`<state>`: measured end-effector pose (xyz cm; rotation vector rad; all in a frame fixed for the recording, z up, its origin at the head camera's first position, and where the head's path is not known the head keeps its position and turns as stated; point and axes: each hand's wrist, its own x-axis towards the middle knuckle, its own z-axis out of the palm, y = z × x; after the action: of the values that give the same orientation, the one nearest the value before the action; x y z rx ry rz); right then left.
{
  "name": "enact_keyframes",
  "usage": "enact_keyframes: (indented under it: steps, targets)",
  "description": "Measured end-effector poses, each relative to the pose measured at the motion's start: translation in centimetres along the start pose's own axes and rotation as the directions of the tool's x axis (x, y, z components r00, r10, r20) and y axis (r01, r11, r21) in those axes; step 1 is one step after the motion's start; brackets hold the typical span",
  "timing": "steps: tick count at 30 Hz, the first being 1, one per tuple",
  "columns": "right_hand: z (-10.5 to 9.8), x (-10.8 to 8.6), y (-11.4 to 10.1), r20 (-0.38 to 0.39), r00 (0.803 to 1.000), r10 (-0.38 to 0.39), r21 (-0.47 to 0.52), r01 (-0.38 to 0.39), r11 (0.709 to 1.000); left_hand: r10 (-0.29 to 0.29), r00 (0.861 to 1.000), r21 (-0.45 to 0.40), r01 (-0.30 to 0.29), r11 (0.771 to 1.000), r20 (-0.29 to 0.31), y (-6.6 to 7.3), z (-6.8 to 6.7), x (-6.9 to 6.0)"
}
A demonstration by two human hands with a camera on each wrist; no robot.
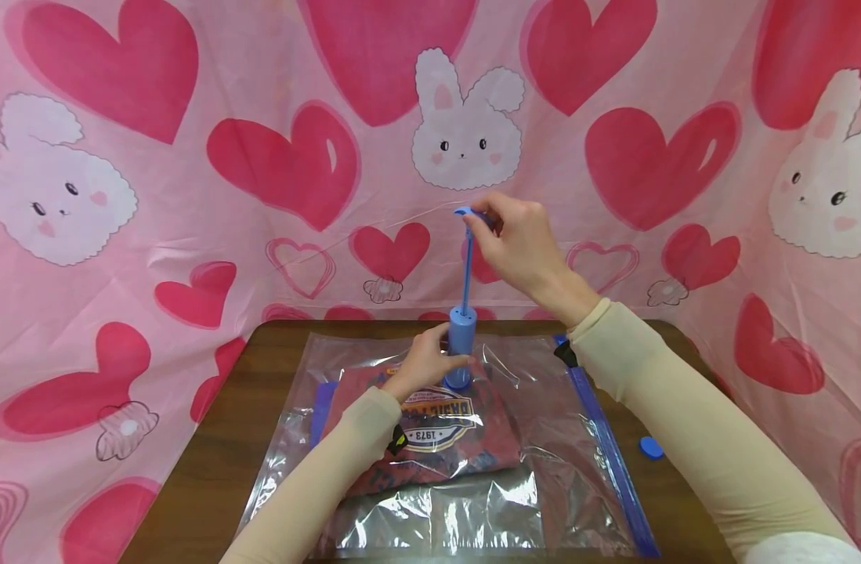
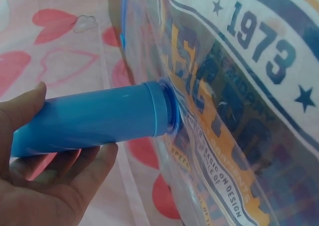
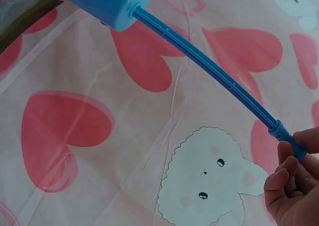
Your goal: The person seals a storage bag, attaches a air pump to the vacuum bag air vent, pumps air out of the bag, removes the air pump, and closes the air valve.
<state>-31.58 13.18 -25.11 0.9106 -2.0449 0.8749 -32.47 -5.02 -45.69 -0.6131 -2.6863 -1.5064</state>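
Note:
A blue hand pump [image 1: 461, 335] stands nearly upright on a clear plastic storage bag [image 1: 486, 509], its base against the bag's valve [image 2: 170, 106]. My left hand [image 1: 425, 362] grips the pump's barrel [image 2: 99, 118], thumb on one side and fingers on the other. Above, my right hand [image 1: 520, 239] holds the pump's handle [image 3: 294, 145] between thumb and fingers. The thin ribbed rod [image 3: 209, 69] is drawn far out of the barrel. Inside the bag lies a folded dark red garment [image 1: 472, 450] with a printed "1973" label.
A blue zip strip [image 1: 609, 462] runs along the bag's right edge, with a second blue strip [image 1: 320, 411] at the left. On the brown table [image 1: 190, 501], a small blue disc [image 1: 651, 447] lies to the right. Pink heart-and-rabbit cloth [image 1: 374, 180] surrounds the table.

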Motion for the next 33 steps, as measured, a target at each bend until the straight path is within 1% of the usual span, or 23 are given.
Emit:
enact_keyframes:
  steps: [5,9,12,17,19,22,25,30,33]
  targets:
    - [0.3,-0.5,0.2,-0.027,0.999,-0.024,-0.011,0.023,1.0,-0.024,1.0,-0.009,0.024,1.0,0.009,0.0,0.0,-0.1]
    - [0.8,-1.4,0.3,-0.049,0.998,-0.047,-0.023,0.046,0.999,-0.022,1.0,-0.006,0.022,1.0,0.003,-0.1,0.0,-0.1]
    - [1.6,-2.3,0.6,-0.029,0.998,-0.047,-0.032,0.046,0.998,-0.015,1.0,-0.009,0.015,1.0,-0.002,-0.2,-0.1,0.0]
    - [3.0,-4.7,1.4,0.04,0.999,0.016,-0.037,-0.014,0.999,-0.014,1.0,-0.006,0.014,1.0,0.009,-0.3,0.0,0.1]
    - [3.5,-5.7,1.8,0.048,0.998,0.04,-0.035,-0.038,0.999,-0.016,1.0,0.0,0.016,1.0,0.016,-0.3,0.0,0.1]
    - [4.3,-7.0,2.3,0.046,0.997,0.055,-0.036,-0.053,0.998,-0.016,1.0,0.005,0.016,1.0,0.019,-0.3,0.0,0.1]
    - [4.8,-7.9,2.5,0.055,0.996,0.064,-0.031,-0.062,0.998,-0.01,1.0,0.012,0.01,1.0,0.013,-0.2,0.1,0.1]
    - [5.3,-8.9,2.4,0.111,0.987,0.119,0.003,-0.12,0.993,0.004,1.0,0.025,-0.004,1.0,-0.002,-0.3,0.1,0.2]
    - [5.7,-9.5,2.5,0.126,0.981,0.146,0.009,-0.149,0.989,0.013,1.0,0.03,-0.013,0.999,-0.006,-0.3,0.2,0.3]
